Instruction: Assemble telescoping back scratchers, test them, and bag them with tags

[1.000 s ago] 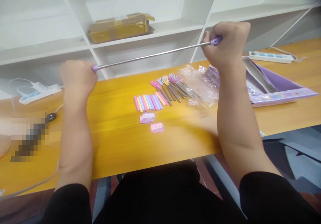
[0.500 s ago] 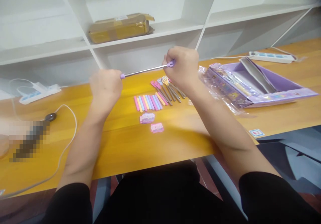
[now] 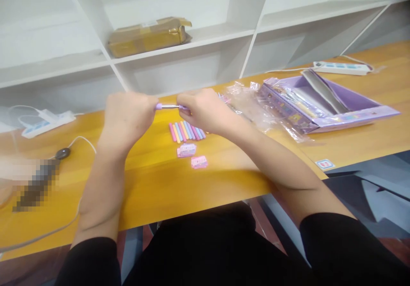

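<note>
Both grips are clamped round one thin metal rod (image 3: 168,106) held above the counter (image 3: 192,196): the left hand (image 3: 130,119) on its 9 o'clock end, the right hand (image 3: 203,110) on its 3 o'clock end. Its long axis runs nearly level along the 9-to-3 line, so it leaves the left fist toward 3 and meets the right fist from 9. Neither hand is clearly nearer the short bare middle; the fists sit close together, apart by that stretch alone. Coloured sticks (image 3: 186,131) lie in a row at 7 o'clock from the right hand, the nearer one to them, with small cards (image 3: 186,150) at 5 o'clock from the rod. Out toward 3 are clear plastic wrap (image 3: 246,102) and an open purple box (image 3: 358,119).

How far the rod runs inside either fist is hidden; only a purple collar (image 3: 159,106) shows at the left. The right hand covers part of what lies behind it, the print on the cards is too small to read, and a blocky blur hides something toward 8 o'clock
</note>
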`<state>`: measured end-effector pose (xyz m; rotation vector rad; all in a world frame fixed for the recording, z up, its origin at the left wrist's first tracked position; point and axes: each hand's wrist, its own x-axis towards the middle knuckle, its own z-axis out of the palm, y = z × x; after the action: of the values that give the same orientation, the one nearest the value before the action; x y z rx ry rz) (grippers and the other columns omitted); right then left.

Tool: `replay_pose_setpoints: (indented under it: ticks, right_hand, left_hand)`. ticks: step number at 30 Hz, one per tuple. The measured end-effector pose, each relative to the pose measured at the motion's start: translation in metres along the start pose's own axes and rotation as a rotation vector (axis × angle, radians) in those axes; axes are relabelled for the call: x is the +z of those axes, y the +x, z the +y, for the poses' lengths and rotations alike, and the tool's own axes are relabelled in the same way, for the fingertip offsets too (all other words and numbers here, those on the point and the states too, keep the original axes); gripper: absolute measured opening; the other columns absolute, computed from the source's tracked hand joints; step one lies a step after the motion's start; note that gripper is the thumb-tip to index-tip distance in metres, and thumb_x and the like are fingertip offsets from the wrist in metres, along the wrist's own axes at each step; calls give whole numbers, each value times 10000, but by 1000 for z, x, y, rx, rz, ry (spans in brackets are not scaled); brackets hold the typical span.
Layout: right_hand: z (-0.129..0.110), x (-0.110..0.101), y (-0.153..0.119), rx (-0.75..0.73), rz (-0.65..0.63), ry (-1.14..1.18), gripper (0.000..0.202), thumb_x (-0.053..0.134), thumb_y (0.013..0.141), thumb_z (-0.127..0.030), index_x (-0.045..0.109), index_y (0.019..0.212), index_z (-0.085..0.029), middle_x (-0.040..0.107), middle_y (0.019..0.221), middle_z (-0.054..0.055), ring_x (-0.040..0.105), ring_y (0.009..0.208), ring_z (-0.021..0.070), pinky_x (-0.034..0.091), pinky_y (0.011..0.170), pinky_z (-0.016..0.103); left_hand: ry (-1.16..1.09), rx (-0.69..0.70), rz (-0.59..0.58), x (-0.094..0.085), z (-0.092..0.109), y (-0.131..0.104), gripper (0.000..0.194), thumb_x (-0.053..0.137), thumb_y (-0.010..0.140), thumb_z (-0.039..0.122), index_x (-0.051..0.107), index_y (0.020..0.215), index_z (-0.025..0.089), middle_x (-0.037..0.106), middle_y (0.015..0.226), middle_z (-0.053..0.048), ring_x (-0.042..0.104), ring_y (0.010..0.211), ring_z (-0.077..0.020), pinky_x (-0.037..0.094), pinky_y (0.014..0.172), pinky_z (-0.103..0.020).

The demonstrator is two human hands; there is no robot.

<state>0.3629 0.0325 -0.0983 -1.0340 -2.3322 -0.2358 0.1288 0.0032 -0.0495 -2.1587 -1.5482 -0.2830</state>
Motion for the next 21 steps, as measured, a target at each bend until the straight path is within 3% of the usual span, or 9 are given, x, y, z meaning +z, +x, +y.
replay_pose_setpoints:
  ticks: [3, 8, 13, 21]
  right_hand:
    - [1, -13, -5, -25, -16, -24, 268, 483, 1102, -182, 750, 1088, -189, 634, 857, 48, 410, 715, 185, 212, 741, 342]
    - [2, -21, -8, -68, -36, -24, 322, 486, 1194, -354, 746, 1120, -178, 649, 877, 55, 457, 756, 186, 233, 767, 337]
    - [1, -24, -8, -95, -34, -29, 565, 348, 1275, -577, 739, 1141, -192, 664, 866, 61, 531, 782, 205, 242, 764, 342]
    - [2, -22, -8, -112, -24, 1, 588, 271, 1287, -570, 729, 1188, -215, 689, 892, 58, 571, 799, 206, 250, 751, 340]
  left_hand:
    - [-95, 14, 41, 5, 0, 3, 362, 514, 1056, 294, 723, 772, 218, 694, 714, -118, 734, 856, -303, 482, 793, -393]
    - [-45, 84, 105, 7, 1, 2, 359, 504, 1040, 266, 730, 764, 230, 693, 676, -107, 723, 819, -287, 469, 749, -374]
    - [-65, 7, 11, -2, 4, 2, 364, 510, 1060, 311, 747, 794, 237, 714, 718, -114, 730, 861, -302, 477, 783, -394]
    - [13, -7, -29, -3, 6, 2, 391, 483, 1080, 327, 792, 853, 247, 750, 779, -131, 736, 876, -310, 471, 780, -408]
